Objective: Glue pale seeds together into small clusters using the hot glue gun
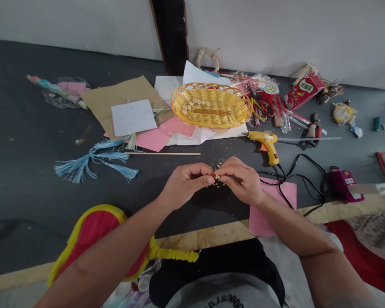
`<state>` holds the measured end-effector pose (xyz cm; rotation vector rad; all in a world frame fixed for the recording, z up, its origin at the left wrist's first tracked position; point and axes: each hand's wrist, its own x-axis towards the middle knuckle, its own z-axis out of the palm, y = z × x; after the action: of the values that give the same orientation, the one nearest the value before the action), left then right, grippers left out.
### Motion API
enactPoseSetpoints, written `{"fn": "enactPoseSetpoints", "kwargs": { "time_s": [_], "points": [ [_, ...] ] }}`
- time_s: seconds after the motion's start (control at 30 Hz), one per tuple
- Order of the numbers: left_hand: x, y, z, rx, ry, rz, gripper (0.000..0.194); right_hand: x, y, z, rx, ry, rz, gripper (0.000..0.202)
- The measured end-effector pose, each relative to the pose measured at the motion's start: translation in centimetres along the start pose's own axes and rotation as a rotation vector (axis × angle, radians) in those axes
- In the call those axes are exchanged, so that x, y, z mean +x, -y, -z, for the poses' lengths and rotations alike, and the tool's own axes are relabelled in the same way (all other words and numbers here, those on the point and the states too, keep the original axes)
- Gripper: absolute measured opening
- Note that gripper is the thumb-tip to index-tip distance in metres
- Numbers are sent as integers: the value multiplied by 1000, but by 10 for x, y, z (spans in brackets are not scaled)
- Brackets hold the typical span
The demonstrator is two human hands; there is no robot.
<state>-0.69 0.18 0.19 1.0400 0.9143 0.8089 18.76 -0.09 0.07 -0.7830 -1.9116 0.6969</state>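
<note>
While fingers pinch a pale piece, glue gun near, basket beyond

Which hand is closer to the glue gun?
The right. The right hand is nearer the person and slightly left of the glue gun; the left hand is farther off to the left, on the right hand's far side from it.

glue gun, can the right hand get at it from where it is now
Probably yes: the glue gun lies just beyond the right hand, with seemingly only open table between, though those fingertips are busy with a small pale piece.
</note>
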Motion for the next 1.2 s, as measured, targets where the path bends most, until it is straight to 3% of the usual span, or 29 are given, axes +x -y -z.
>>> {"fn": "enactPoseSetpoints", "kwargs": {
  "time_s": [1.2],
  "points": [
    [0,1,0,-59,10,14,23,1,0,0,-116,5,70,10]
  ]
}}
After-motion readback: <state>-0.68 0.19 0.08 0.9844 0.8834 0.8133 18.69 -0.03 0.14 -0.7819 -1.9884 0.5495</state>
